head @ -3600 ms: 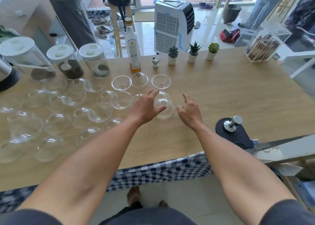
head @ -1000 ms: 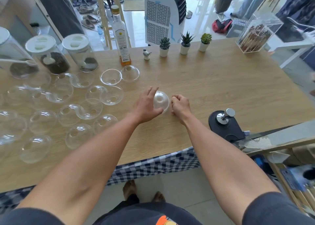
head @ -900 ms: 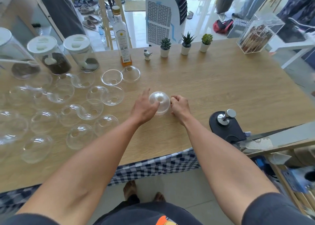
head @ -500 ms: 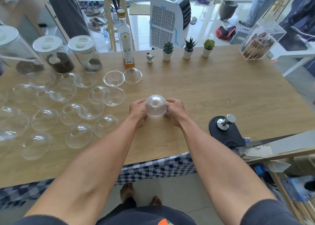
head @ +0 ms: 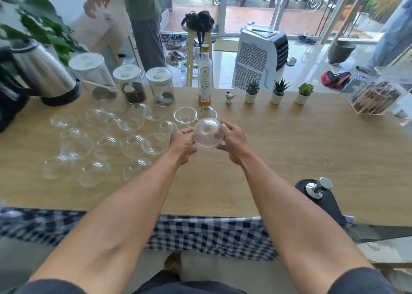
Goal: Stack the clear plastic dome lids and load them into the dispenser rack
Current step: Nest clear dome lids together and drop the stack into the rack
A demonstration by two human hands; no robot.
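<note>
Gripping dome lid stack [head: 207,133] between left hand [head: 182,142] and right hand [head: 234,141], fingers pinching rim, dome top facing camera.

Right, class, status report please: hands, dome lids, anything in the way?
Left hand and right hand both gripping lid stack, dome towards camera. Loose lids scattered left on table. Rack not visible.

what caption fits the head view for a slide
Left hand and right hand hold stacked dome lids above the wooden table.
</note>
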